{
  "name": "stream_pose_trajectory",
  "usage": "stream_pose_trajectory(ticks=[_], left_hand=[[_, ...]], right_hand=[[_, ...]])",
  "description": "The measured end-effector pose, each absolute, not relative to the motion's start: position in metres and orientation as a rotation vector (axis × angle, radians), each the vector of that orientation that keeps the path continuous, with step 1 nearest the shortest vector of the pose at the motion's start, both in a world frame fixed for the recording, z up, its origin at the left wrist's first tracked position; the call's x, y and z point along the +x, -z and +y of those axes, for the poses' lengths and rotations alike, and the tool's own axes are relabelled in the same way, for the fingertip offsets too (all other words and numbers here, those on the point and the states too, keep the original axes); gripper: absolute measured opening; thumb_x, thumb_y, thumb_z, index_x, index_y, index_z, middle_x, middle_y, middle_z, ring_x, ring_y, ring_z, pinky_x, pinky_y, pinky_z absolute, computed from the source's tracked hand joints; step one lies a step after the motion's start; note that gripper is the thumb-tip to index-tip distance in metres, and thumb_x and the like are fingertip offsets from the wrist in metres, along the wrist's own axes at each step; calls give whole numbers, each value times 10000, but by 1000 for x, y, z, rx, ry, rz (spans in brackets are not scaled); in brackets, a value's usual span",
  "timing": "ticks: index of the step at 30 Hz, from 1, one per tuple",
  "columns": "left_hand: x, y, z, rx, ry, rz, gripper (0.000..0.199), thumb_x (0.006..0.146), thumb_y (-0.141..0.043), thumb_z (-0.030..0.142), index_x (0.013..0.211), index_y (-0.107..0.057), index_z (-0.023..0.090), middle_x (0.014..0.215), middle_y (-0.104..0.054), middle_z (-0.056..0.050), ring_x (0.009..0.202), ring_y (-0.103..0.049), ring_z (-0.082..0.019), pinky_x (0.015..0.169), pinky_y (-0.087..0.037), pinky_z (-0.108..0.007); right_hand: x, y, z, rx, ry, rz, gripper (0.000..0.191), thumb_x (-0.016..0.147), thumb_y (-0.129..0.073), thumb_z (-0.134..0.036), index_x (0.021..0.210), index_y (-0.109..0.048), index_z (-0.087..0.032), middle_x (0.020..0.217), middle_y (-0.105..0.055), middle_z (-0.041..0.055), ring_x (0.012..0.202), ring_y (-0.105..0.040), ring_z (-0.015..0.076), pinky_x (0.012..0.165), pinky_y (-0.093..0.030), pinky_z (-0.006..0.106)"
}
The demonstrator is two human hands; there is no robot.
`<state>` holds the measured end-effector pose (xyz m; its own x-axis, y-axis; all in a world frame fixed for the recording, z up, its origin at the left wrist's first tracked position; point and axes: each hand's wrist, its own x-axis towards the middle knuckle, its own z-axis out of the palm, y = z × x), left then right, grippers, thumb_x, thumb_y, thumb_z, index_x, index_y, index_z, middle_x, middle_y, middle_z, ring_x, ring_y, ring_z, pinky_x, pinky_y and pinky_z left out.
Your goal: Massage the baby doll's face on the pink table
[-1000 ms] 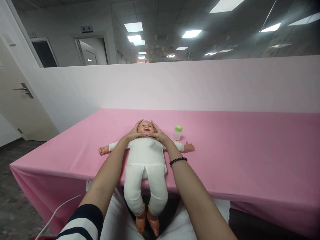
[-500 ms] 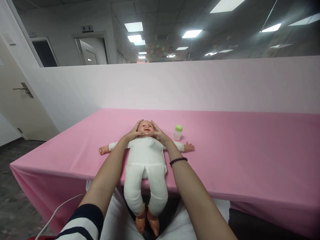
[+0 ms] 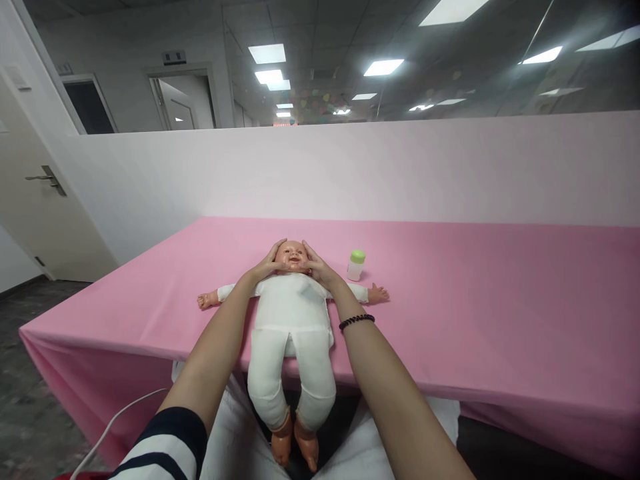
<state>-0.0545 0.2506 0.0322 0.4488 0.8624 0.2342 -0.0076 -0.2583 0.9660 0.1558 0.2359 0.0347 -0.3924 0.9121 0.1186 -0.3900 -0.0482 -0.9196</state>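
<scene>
A baby doll [image 3: 294, 307] in white clothes lies on its back, face up, with its arms stretched out to both sides. Its legs hang over the near edge of the pink-covered table [image 3: 475, 300]. My left hand [image 3: 267, 265] cups the left side of the doll's head, thumb by the chin. On the opposite side, my right hand [image 3: 319, 265] holds the head in the same way, fingers along the cheek and temple. Both palms are partly hidden against the head. A small bottle with a green cap [image 3: 356, 265] stands upright to the right of my right hand.
Behind the table rises a white low wall [image 3: 360, 173] with a glass pane above it. At the left is a door with a metal handle [image 3: 47, 179]. A white cable [image 3: 115, 423] hangs near the table's front left side.
</scene>
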Motion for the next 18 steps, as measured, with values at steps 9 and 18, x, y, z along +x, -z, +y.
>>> stream_pose_trajectory(ticks=[9,18], left_hand=[[-54,-33,249,1562,-998,748,1024,748,-764,296,1576,-173,419,1637,-263,-72,1436,-384,-358,1144,-380,-524],[-51,-23,268,1449,-1084,720,757,832,-647,435,1519,-344,343,1561,-407,-64,1416,-429,-311,1183,-324,-486]], right_hand=[[152,-37,233,-632,-1648,-1160,1063,727,-743,-170,1597,-136,-243,1624,-293,113,1260,-603,250,1073,-501,398],[148,-36,238,-646,-1625,-1129,788,874,-628,-407,1565,-253,-339,1523,-479,20,1310,-555,212,1096,-476,419]])
